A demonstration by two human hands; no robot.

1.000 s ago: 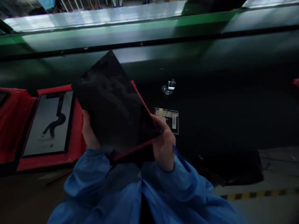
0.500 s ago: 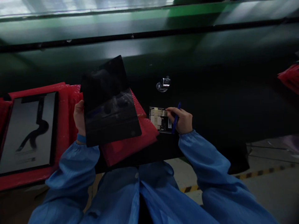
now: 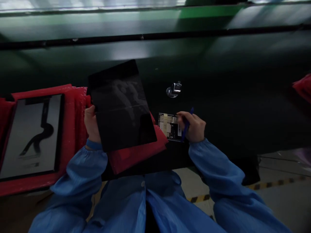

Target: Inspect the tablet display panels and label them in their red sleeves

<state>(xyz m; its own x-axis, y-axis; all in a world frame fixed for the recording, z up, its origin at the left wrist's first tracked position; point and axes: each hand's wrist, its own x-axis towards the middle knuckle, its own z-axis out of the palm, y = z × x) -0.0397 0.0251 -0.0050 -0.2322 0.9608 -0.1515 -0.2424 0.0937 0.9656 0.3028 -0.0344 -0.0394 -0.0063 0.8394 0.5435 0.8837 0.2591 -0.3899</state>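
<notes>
The left hand (image 3: 91,124) is clenched around the edge of a black glass panel (image 3: 121,103), which stands tilted up with pale smears showing on its glossy face. The right hand (image 3: 191,127) grips a blue pen (image 3: 186,127) in its fist, with the fingers reaching over the end of a small taped circuit board (image 3: 168,127) that lies flat just right of the black glass panel. The board's tape strips and barcode label sit within reach of the pen, so a slip could, in my judgement, scratch the board or lift its tape. The panel is held by one hand only, so a loosened grip could let it drop onto the counter and chip or scuff its face.

Below the black glass panel lies a red padded sleeve (image 3: 136,157). To its left sits a red padded frame (image 3: 75,129) holding a grey sheet with a black curving mark (image 3: 36,136). Above it, a small chrome fitting (image 3: 174,90) stands on the dark, glossy counter (image 3: 230,106). Beyond the right side of the counter, yellow-and-black hazard tape (image 3: 272,185) runs along the floor (image 3: 286,207).
</notes>
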